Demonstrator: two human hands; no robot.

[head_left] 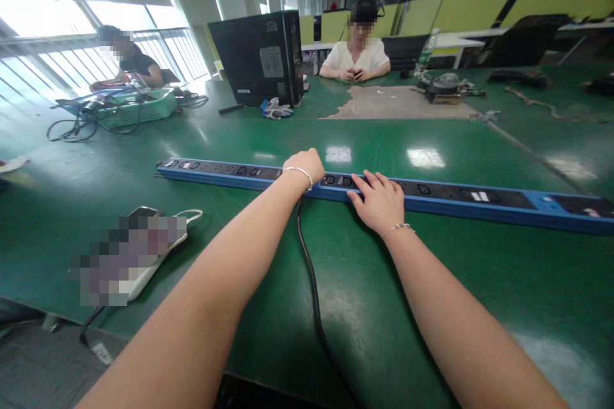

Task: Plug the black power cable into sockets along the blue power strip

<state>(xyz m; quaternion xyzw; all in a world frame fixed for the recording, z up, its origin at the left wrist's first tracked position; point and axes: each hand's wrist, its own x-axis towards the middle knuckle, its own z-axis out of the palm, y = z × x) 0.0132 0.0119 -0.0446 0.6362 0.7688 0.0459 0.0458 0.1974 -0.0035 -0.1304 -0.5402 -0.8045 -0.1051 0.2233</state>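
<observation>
A long blue power strip [484, 209] with black sockets along its top lies across the green table in front of me. My left hand [306, 165] is closed in a fist over its middle, around the end of a black power cord [314, 287]. That end is hidden inside my fingers, so I cannot tell whether it sits in a socket. From under the fist the cord runs down over the table towards me. My right hand [382, 202] rests on the strip just to the right, fingers spread, holding nothing.
A phone-like device [139, 255], partly blurred out, lies at the left on the green table [268, 345]. Farther back are a green basket [139, 110] with cables, a black computer case [254, 57], gloves [277, 108] and a bottle [426, 54]. Two people sit beyond.
</observation>
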